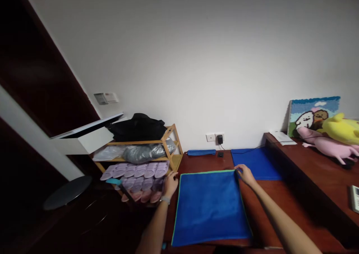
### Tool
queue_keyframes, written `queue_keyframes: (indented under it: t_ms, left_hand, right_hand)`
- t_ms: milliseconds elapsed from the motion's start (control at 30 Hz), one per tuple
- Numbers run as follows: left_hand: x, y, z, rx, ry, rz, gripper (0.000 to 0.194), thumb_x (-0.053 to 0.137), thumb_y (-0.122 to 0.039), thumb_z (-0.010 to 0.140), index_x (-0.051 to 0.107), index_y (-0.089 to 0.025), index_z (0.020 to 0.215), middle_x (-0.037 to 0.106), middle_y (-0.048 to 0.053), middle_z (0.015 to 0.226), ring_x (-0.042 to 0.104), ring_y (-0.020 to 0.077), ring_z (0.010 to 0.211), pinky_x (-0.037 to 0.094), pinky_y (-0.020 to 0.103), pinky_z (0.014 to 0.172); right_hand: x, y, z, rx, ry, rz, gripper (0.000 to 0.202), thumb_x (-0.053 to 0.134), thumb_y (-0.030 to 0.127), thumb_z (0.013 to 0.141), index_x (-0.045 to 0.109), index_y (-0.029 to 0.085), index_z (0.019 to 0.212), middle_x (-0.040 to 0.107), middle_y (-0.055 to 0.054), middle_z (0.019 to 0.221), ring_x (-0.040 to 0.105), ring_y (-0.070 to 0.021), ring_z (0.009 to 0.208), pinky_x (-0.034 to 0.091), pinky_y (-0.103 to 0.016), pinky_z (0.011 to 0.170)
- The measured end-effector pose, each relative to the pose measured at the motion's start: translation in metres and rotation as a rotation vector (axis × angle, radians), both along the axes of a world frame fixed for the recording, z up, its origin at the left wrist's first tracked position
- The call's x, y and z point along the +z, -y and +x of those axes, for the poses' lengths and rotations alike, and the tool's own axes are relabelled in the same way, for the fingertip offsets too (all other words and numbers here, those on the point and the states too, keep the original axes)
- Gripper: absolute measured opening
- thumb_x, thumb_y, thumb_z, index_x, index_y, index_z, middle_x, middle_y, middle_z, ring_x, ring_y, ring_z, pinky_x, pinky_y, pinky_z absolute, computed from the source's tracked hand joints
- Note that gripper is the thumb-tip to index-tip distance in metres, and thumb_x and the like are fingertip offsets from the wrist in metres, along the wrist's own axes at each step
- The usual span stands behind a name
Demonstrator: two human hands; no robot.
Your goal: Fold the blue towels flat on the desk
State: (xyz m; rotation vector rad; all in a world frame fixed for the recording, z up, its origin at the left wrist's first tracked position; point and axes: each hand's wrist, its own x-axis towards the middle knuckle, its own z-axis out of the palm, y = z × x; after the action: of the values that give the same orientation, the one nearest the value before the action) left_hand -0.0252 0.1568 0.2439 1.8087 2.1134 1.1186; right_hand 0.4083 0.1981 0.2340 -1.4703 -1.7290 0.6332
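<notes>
A blue cloth (209,207) with a light green edge lies spread out flat on the reddish-brown table. At its far right corner, my right hand (244,174) pinches the fabric between thumb and fingers. My left hand (170,185), with a band on its wrist, is just left of the far left corner. Its fingers are slightly bent with a small gap between them, and nothing shows in them. Beyond the right hand, a second blue cloth (255,163) lies on the table. A narrow folded blue cloth (201,152) rests against the wall.
Left of the table stands a wooden rack (175,145) with purple and pink slippers (137,170), plastic-wrapped items and a black bag (138,127). A white box (86,140) juts out beside it. On the right, a raised surface holds plush toys (328,142) and a picture (314,114). A plug (220,139) sits in the wall.
</notes>
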Motion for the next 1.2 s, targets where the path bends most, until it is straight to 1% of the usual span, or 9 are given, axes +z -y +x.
queue_keyframes:
  t_ms: [100,233,400,467,600,733,833,967,1200]
  left_hand:
    - [-0.058,0.002,0.031,-0.077,-0.063,-0.07,0.026,0.059,-0.018,0.086,0.081,-0.019,0.101,0.074,0.013,0.133,0.064,0.0278,0.131,0.046,0.048,0.118]
    - [-0.134,0.028,0.056,-0.317,-0.326,-0.109,0.04,0.051,-0.029,0.098,0.072,-0.03,0.131,0.057,0.004,0.158,0.048,0.0247,0.148,0.038,0.046,0.125]
    - [-0.177,0.042,0.05,-0.345,-0.539,-0.203,0.053,0.038,-0.045,0.106,0.041,-0.04,0.158,0.042,0.001,0.168,0.037,0.0255,0.156,0.032,0.053,0.127]
    - [-0.176,0.047,0.049,-0.272,-0.55,-0.26,0.054,0.036,-0.047,0.106,0.037,-0.042,0.16,0.04,0.0,0.169,0.035,0.026,0.157,0.031,0.053,0.127]
    - [-0.162,0.073,0.063,0.036,-0.593,-0.41,0.057,0.038,-0.046,0.104,0.039,-0.035,0.159,0.04,0.005,0.169,0.036,0.0314,0.156,0.034,0.054,0.123]
    - [-0.146,0.103,0.089,0.105,-0.649,-0.477,0.054,0.045,-0.044,0.099,0.063,-0.023,0.145,0.067,0.019,0.145,0.063,0.0403,0.13,0.05,0.056,0.104]
    - [-0.138,0.108,0.096,-0.003,-0.669,-0.336,0.049,0.038,-0.036,0.101,0.075,-0.019,0.13,0.076,0.017,0.129,0.068,0.0344,0.123,0.051,0.051,0.105]
    - [-0.141,0.094,0.082,-0.176,-0.633,-0.178,0.052,0.039,-0.037,0.103,0.056,-0.029,0.151,0.052,0.005,0.161,0.048,0.0286,0.149,0.04,0.048,0.122]
    - [-0.198,0.111,0.077,-0.038,-0.564,-0.304,0.057,0.038,-0.043,0.102,0.041,-0.032,0.158,0.041,0.003,0.166,0.04,0.0307,0.153,0.04,0.054,0.123]
  right_hand:
    - [-0.047,0.019,-0.038,-0.103,0.041,-0.028,0.036,0.049,0.032,0.09,0.079,0.016,0.1,0.077,-0.018,0.113,0.071,-0.0291,0.113,0.05,-0.045,0.108]
    - [-0.138,0.104,-0.086,-0.136,0.237,0.022,0.051,0.041,0.039,0.098,0.071,0.017,0.133,0.065,-0.015,0.146,0.056,-0.0303,0.139,0.04,-0.047,0.121]
    - [-0.215,0.168,-0.106,-0.118,0.477,-0.099,0.067,0.036,0.058,0.101,0.048,0.023,0.158,0.038,-0.007,0.168,0.031,-0.0326,0.157,0.026,-0.056,0.128]
    - [-0.211,0.159,-0.097,-0.047,0.517,-0.12,0.067,0.032,0.059,0.103,0.041,0.027,0.161,0.031,-0.003,0.171,0.026,-0.0305,0.159,0.022,-0.054,0.13]
    - [-0.163,0.105,-0.067,0.226,0.564,-0.097,0.061,0.028,0.051,0.104,0.032,0.034,0.163,0.024,0.002,0.172,0.019,-0.0266,0.161,0.012,-0.055,0.132]
    - [-0.129,0.063,-0.061,0.229,0.651,-0.139,0.061,0.037,0.035,0.099,0.041,0.03,0.16,0.027,-0.002,0.172,0.014,-0.029,0.162,0.005,-0.058,0.131]
    - [-0.139,0.069,-0.08,-0.03,0.659,-0.165,0.064,0.032,0.036,0.1,0.036,0.021,0.163,0.026,-0.006,0.172,0.014,-0.0327,0.161,0.005,-0.058,0.13]
    - [-0.17,0.09,-0.098,-0.155,0.644,-0.24,0.071,0.027,0.052,0.102,0.032,0.019,0.164,0.024,-0.006,0.173,0.017,-0.0391,0.16,0.008,-0.062,0.129]
    - [-0.162,0.054,-0.081,0.001,0.653,-0.264,0.069,0.024,0.047,0.102,0.025,0.02,0.165,0.019,0.0,0.174,0.011,-0.0312,0.162,0.007,-0.053,0.131]
